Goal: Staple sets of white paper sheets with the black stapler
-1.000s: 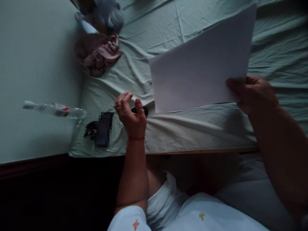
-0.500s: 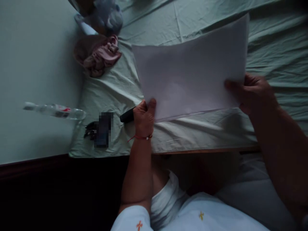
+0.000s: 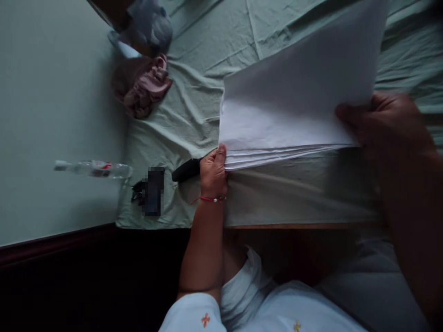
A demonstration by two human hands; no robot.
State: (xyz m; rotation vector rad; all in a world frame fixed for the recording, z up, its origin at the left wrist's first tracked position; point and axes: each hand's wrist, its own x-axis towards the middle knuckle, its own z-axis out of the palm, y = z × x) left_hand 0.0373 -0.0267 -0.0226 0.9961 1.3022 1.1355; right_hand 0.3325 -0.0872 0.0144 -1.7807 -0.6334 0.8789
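Observation:
A stack of white paper sheets (image 3: 287,97) is held tilted above the cloth-covered surface, bent upward toward its right end. My left hand (image 3: 213,171) pinches its lower left corner, thumb on top. My right hand (image 3: 387,120) grips the right side, thumb across the top sheet; its other fingers are hidden beneath. Along the lower edge several sheets are fanned apart. Just left of my left hand lies a black elongated object (image 3: 186,170), partly hidden by that hand, so its kind is unclear.
A pale green cloth (image 3: 277,198) covers the surface. At left are a clear plastic bottle (image 3: 93,169), a blurred-out dark object (image 3: 154,191) and small black items beside it. Pink crumpled fabric (image 3: 148,87) and a plastic bag (image 3: 148,27) lie near the wall (image 3: 51,106).
The stack has shifted right, its right end raised higher, and its lower edges have fanned apart. My right hand has moved right with it; my left hand still pinches the corner.

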